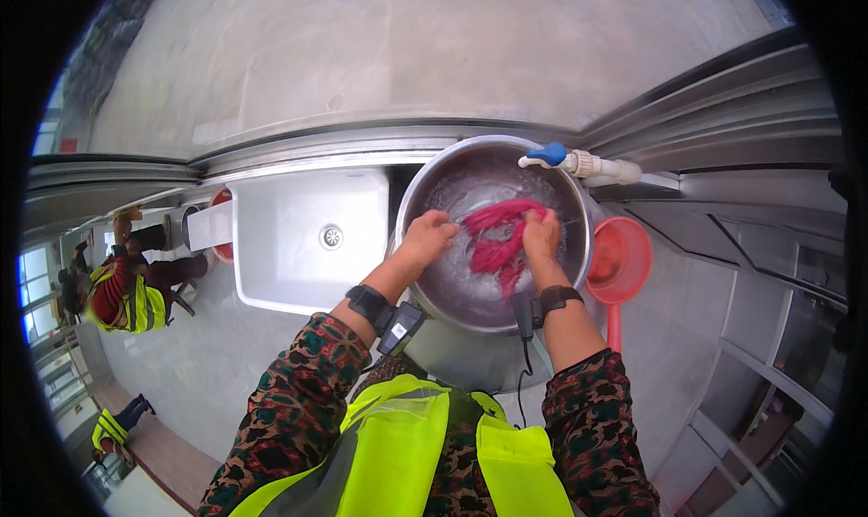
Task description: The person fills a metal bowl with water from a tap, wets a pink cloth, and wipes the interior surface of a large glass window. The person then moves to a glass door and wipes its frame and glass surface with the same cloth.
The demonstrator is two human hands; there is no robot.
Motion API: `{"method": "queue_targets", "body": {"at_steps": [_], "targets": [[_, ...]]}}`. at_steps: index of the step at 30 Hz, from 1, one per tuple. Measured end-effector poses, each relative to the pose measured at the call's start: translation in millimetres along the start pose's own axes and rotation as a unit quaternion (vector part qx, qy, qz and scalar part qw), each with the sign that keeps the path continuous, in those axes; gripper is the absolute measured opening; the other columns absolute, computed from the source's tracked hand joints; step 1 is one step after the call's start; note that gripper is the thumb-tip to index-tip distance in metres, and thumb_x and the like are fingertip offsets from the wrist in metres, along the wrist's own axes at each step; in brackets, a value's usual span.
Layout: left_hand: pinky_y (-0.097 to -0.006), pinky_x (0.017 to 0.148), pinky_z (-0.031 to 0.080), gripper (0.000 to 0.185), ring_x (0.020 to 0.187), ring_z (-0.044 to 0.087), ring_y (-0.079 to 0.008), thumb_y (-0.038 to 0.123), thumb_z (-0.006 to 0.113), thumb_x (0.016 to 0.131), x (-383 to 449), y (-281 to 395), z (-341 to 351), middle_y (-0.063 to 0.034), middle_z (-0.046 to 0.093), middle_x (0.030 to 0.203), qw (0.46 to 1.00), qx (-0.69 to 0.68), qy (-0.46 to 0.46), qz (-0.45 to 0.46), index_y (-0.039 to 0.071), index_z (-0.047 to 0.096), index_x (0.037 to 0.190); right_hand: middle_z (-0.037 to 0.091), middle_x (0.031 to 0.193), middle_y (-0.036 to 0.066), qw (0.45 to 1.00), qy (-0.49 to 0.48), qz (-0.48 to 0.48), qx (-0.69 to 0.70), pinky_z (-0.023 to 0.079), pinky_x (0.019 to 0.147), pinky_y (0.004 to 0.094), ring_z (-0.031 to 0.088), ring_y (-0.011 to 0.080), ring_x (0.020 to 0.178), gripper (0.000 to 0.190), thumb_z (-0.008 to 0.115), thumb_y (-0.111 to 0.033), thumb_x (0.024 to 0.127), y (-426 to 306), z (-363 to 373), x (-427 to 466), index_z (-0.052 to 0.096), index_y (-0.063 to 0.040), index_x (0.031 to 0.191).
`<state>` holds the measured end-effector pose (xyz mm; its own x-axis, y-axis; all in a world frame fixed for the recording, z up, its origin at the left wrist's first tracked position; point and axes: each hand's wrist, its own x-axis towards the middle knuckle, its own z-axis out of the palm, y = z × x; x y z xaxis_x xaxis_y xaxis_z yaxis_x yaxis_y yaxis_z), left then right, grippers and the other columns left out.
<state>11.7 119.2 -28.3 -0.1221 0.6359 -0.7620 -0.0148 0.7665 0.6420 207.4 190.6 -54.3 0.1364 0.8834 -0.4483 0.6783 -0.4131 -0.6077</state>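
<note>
A round metal basin (444, 297) holds water right in front of me. Inside it hangs a wet pink-red bundle of cloth or yarn (498, 252), partly in the water and blurred. My right hand (541, 236) grips the bundle's upper right end. My left hand (428, 240) is over the basin's left side, its fingers curled and apart, with nothing visible in them. Above the basin's far right rim juts a white plastic tap (586, 164) with a blue handle (550, 153).
A white rectangular sink (281, 246) with a metal drain (331, 237) adjoins the basin's left. Right of the basin is a red plastic dipper (620, 259). A metal-framed ledge (325, 156) runs behind. At left, a person in a yellow vest (139, 303) sits; another person (112, 429) is farther off.
</note>
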Motion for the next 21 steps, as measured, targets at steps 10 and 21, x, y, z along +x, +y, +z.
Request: {"method": "queue_targets", "body": {"at_steps": [10,21], "targets": [[-0.0502,0.100,0.033,0.057,0.129,0.031,-0.0381,0.028,0.064,0.077,4.6,-6.9,36.9,-0.0194,0.037,0.137,0.825,0.515,0.048,0.228,0.014,0.048,0.130,0.066,0.091,0.024,0.883,-0.195,-0.182,-0.386,0.050,0.079,0.0484,0.064,0.0399,0.086,0.042,0.048,-0.038,0.088,19.8,5.7,-9.2,0.069,-0.002,0.091],[-0.0423,0.093,0.044,0.046,0.108,0.056,-0.0370,0.030,0.058,0.082,-0.1,13.5,13.1,-0.0229,0.058,0.116,0.919,0.379,0.020,0.109,0.005,0.055,0.121,0.065,0.088,0.018,0.909,-0.219,-0.259,-0.241,0.050,0.078,0.0443,0.063,0.0372,0.084,0.028,0.061,-0.015,0.075,25.1,-21.1,-34.0,0.063,-0.007,0.103]]}}
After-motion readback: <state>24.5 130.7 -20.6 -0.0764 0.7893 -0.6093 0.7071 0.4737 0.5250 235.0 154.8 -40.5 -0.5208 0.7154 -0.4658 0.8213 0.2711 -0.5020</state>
